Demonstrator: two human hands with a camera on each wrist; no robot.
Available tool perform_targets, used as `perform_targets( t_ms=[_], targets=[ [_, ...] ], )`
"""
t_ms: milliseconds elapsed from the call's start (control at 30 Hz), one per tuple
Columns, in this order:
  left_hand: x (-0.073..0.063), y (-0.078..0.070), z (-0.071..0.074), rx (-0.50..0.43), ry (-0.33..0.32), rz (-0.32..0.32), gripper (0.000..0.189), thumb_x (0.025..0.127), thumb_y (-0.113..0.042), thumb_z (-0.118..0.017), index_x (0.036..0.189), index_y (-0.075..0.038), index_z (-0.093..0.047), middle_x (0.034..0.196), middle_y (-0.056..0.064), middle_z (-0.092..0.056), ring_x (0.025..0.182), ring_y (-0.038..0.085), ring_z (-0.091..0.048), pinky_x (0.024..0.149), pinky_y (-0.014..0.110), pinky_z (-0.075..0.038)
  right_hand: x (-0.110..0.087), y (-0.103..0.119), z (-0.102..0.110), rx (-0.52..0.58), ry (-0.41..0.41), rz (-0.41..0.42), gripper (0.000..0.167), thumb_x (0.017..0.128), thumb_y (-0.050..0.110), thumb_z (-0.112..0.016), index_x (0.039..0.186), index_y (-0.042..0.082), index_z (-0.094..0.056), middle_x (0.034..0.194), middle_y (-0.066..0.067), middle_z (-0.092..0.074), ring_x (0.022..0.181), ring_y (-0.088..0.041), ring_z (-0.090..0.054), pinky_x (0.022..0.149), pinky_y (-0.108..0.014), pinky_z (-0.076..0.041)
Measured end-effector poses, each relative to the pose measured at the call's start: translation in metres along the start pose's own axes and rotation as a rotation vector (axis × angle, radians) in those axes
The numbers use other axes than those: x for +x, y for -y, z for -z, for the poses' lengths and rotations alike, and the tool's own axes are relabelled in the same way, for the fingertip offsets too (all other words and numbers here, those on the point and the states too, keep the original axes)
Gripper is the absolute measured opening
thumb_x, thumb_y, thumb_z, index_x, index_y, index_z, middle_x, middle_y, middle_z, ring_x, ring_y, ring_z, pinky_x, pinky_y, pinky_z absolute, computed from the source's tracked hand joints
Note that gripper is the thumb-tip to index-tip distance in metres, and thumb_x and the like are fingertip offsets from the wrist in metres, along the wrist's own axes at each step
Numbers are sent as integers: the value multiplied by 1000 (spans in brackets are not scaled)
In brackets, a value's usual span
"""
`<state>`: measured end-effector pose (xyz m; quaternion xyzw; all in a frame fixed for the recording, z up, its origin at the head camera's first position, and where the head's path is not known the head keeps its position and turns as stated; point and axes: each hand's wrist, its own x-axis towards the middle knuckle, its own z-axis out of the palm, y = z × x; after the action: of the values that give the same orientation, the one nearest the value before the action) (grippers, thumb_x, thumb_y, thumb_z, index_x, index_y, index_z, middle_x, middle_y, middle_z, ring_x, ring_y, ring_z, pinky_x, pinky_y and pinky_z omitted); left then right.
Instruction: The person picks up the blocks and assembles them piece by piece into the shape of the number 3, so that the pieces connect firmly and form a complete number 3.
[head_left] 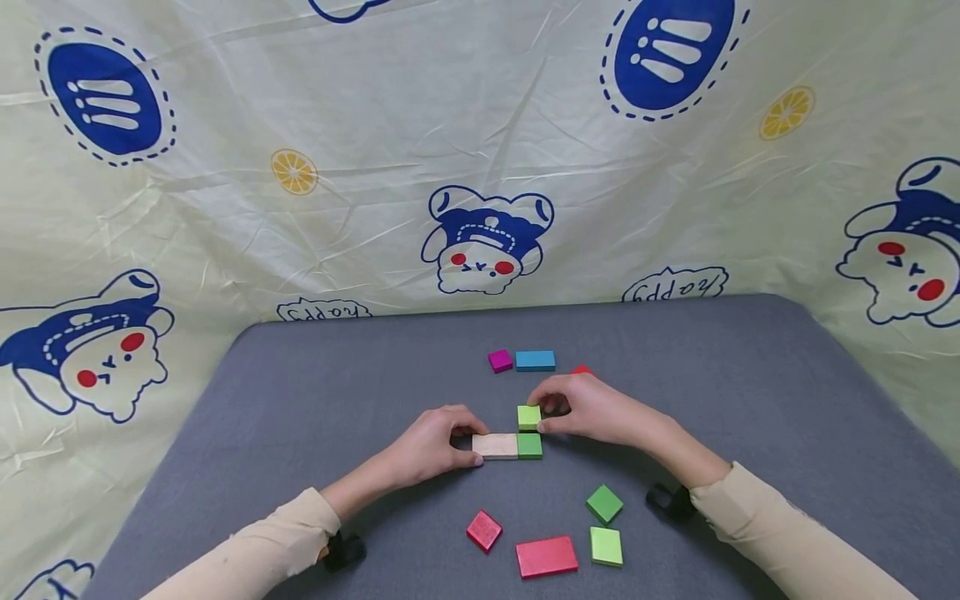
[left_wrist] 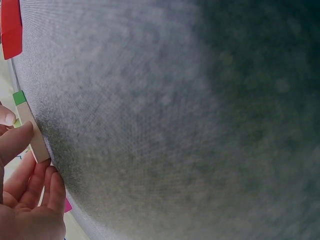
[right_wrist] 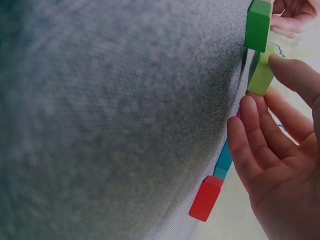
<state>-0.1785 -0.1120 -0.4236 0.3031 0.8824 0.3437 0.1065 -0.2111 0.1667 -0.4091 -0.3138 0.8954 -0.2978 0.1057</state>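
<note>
In the head view my left hand (head_left: pixel 431 447) pinches the left end of a pale wooden block (head_left: pixel 498 447) lying flat on the table, thumb at the near side and fingers at the far side. A green block (head_left: pixel 530 447) sits against that block's right end. My right hand (head_left: pixel 592 406) pinches a lime-green block (head_left: pixel 528 417) just behind the green one, with thumb and fingers at its right side. The right wrist view shows the lime block (right_wrist: pixel 262 75) between thumb and fingertips, close beside the green block (right_wrist: pixel 258 25).
Behind my hands lie a magenta block (head_left: pixel 500 361), a blue block (head_left: pixel 536 361) and a red block (head_left: pixel 582 370) partly hidden by my right hand. Nearer me are two red blocks, one small (head_left: pixel 484 532) and one long (head_left: pixel 547 557), a green block (head_left: pixel 604 504) and a lime block (head_left: pixel 607 547).
</note>
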Motion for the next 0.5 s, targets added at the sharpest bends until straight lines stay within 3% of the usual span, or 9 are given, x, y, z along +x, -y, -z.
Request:
perform_targets(
  t_ms=[500],
  targets=[
    [-1,-1,0,2,-3,2,25,85,-13,-77,109,-16,-72,100,-9,-62,93,11,-56,84,29,-47,2,0,-1,31,44,-39,29,86,17,-77,114,14,-70,106,5,-64,94,-14,-58,84,-35,-51]
  ],
)
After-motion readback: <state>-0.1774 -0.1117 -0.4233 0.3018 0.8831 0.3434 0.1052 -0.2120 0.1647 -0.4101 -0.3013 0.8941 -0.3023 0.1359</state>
